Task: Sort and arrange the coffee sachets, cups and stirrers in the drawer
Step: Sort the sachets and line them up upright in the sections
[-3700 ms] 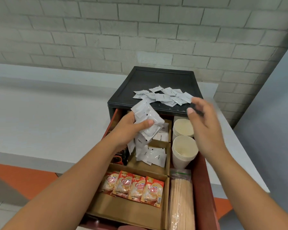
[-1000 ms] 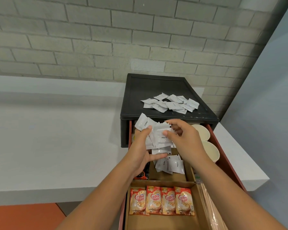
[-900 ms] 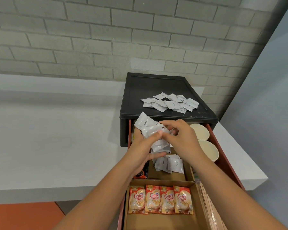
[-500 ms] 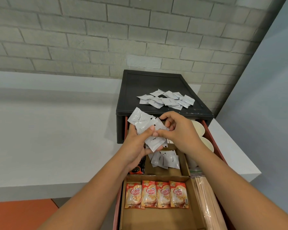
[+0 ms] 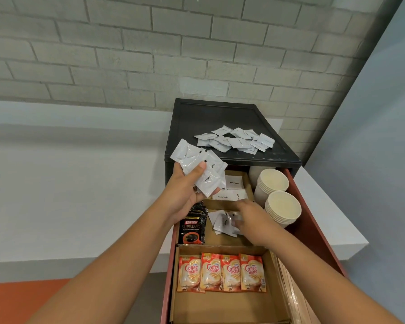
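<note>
In the middle compartment of the drawer (image 5: 309,220), directly under the right grip (image 5: 253,222): loose white sachets (image 5: 220,222), lying slantwise. Too blurred to tell whether pinching or apart. Up and left, left grip (image 5: 185,192) clamped on a fan of coffee sachets (image 5: 204,169), farther from that compartment.

The right grip (image 5: 250,222) blurs at its fingertips, so I can't tell whether it pinches the loose sachets (image 5: 221,224) or only touches them; it covers their right side. The left grip (image 5: 185,190) hides the lower ends of its fanned sachets (image 5: 204,169) and the far end of the Kopiko packs (image 5: 192,230). A pale shape (image 5: 253,175) left of the far cups (image 5: 270,183) is mostly tucked under the cabinet (image 5: 220,115). The stirrers (image 5: 290,298) and drawer (image 5: 313,218) run off the near edge. Print on the top sachets (image 5: 236,141) is too small to read.
</note>
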`<state>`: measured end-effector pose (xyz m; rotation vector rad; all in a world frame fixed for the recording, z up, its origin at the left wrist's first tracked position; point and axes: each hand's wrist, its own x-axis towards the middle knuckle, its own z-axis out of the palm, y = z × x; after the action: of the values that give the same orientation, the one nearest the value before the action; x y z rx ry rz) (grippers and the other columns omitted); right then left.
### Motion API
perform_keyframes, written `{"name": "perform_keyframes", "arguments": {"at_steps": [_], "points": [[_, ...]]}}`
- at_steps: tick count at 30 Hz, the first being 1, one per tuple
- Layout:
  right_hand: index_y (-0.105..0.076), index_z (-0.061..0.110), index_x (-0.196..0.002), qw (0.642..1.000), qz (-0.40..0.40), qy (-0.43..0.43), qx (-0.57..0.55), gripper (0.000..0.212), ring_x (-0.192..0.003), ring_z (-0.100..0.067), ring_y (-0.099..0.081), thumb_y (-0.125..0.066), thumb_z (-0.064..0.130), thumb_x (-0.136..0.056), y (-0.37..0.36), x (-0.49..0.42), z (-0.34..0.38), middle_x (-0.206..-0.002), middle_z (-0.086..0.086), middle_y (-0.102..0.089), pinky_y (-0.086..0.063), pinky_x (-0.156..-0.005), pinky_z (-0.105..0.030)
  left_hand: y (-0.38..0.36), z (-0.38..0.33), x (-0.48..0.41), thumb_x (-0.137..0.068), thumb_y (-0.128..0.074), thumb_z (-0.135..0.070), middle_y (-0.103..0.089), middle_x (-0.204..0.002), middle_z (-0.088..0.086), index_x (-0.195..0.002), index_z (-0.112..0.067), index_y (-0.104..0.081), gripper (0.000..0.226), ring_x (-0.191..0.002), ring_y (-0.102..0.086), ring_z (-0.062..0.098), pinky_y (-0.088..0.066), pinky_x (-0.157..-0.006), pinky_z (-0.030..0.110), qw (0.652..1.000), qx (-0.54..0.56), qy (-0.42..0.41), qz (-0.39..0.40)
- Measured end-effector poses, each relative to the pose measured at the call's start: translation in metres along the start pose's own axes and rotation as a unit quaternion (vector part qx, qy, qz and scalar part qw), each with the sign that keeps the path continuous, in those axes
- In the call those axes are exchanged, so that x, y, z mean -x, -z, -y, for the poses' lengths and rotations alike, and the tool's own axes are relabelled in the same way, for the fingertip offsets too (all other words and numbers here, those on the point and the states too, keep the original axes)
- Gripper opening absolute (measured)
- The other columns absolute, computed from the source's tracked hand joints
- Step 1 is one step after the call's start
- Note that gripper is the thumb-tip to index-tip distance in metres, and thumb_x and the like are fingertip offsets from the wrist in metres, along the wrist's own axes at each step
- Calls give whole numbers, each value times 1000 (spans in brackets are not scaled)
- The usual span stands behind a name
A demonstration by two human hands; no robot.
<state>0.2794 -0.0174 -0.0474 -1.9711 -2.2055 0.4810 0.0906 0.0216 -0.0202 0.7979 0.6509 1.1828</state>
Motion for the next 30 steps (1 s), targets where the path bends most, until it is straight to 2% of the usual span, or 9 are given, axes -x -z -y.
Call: {"name": "perform_keyframes", "arguments": {"at_steps": [3,6,10,16,18,22,24,27,30], "points": [[-49,11,-130,993,35,13,116,40,-120,-27,-47,-60,12,-91,-5,-9,-1,-131,-11,-52,-44,-96,-33,2,2,-2,-76,-70,-26,-61,-133,5,-138,-29,-41,69,-108,-69,25,-60,-71,41,1000,0,11,9],[-42,12,-137,980,61,9,189,51,-126,-28,-43,-64,14,-90,-8,-15,-3,-136,-12,-49,-41,-100,-34,5,2,-3,-77,-70,-26,-62,-132,4,-138,-29,-42,68,-106,-70,23,-60,-72,41,1000,9,15,11],[-35,14,-144,976,82,0,203,69,-130,-28,-41,-70,10,-85,-14,-17,-6,-142,-11,-41,-43,-103,-34,7,4,-4,-78,-70,-24,-62,-131,2,-133,-32,-46,60,-107,-69,22,-60,-72,42,1000,7,18,18],[-31,16,-145,972,71,-13,223,76,-125,-31,-49,-72,9,-82,-13,-17,-3,-141,-12,-42,-46,-98,-37,8,4,-6,-80,-69,-22,-65,-128,0,-130,-34,-48,55,-106,-70,21,-60,-72,41,999,18,20,21],[-32,17,-144,967,51,1,251,71,-120,-30,-53,-69,11,-84,-8,-15,-1,-135,-12,-51,-46,-94,-38,9,5,-6,-80,-69,-22,-65,-127,0,-130,-34,-49,55,-106,-70,21,-60,-72,41,999,23,19,21],[-42,20,-135,954,6,35,297,51,-104,-28,-62,-62,16,-89,4,-14,4,-115,-9,-65,-41,-75,-33,9,4,-6,-77,-70,-23,-64,-128,1,-131,-34,-48,59,-105,-70,21,-60,-71,41,999,23,23,16],[-45,22,-136,959,28,24,280,51,-103,-26,-62,-64,18,-89,8,-15,5,-115,-9,-64,-44,-73,-31,9,4,-6,-77,-70,-23,-64,-128,1,-131,-34,-48,59,-105,-70,22,-60,-72,41,999,25,22,17],[-47,20,-139,965,81,-9,249,55,-108,-25,-61,-67,18,-88,14,-18,6,-123,-10,-60,-47,-79,-27,9,4,-5,-77,-70,-23,-64,-128,1,-132,-33,-47,61,-107,-69,24,-60,-72,42,999,26,20,17],[-36,19,-146,962,119,-36,241,71,-114,-28,-58,-72,15,-84,18,-21,13,-131,-13,-55,-49,-85,-30,9,4,-6,-77,-70,-23,-64,-127,2,-133,-32,-47,62,-106,-70,23,-60,-72,42,999,29,19,16]]}}
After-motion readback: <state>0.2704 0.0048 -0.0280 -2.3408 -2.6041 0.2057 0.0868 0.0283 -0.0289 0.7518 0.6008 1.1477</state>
